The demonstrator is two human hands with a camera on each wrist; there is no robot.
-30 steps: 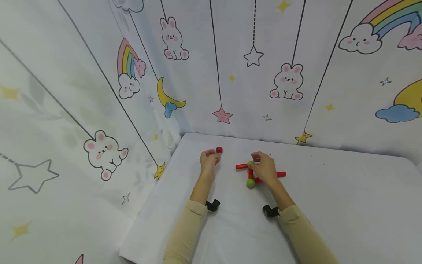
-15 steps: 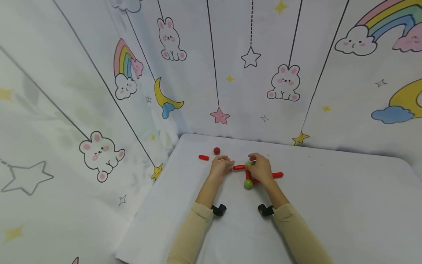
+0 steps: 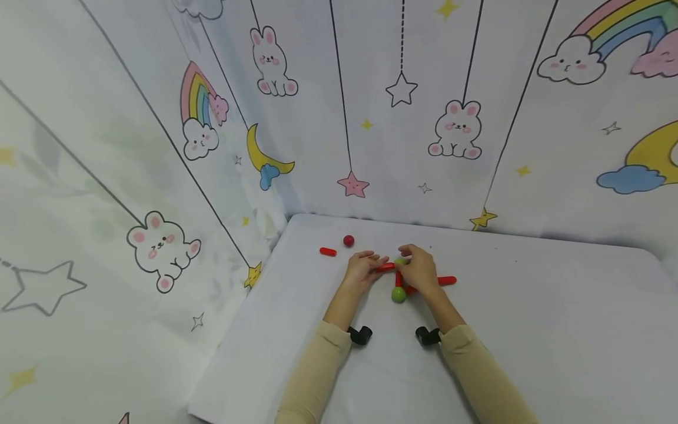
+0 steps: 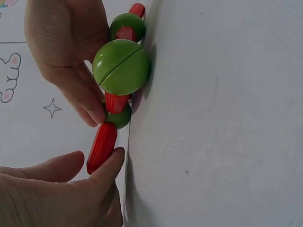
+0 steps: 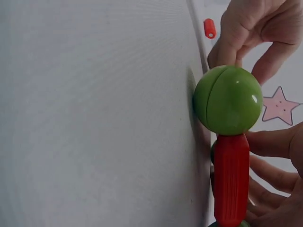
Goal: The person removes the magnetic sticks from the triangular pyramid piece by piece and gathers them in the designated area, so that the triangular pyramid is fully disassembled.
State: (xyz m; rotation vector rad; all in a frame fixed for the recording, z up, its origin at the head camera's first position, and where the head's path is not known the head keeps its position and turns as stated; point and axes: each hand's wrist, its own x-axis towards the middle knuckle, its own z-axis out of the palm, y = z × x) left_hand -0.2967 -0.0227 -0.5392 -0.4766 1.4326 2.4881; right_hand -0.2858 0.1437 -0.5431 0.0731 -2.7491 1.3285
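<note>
**While the right hand (image 3: 420,271) pinches a green ball, the left hand (image 3: 364,272) holds a red stick against it**

As the left wrist view shows, the left hand pinches the short stick (image 4: 102,147) between thumb and fingers, its upper end meeting the far green ball (image 4: 120,119); whether it sits inside the ball cannot be told. The right hand grips that ball with its fingertips, and its other fingers are spread apart in the right wrist view.

The ball is one end of a small joined chain lying on the white surface (image 3: 529,330). From it a middle red stick (image 3: 398,279) runs toward the person, down to the near green ball (image 3: 398,295), which has a seam around it. A ribbed red stick (image 5: 231,179) leads off from there to the person's right, meeting a third green ball (image 4: 124,21), hidden under the right hand in the head view. Beyond it, an end stick (image 3: 447,281) pokes out to the right.

Past the left hand, a loose red stick (image 3: 328,251) and a red ball (image 3: 348,241) lie near each other, apart from the chain. Behind the surface hangs a white cloth (image 3: 318,118) printed with rabbits, stars and rainbows. Both forearms wear beige sleeves (image 3: 312,371), with a black device (image 3: 361,335) at each wrist.
</note>
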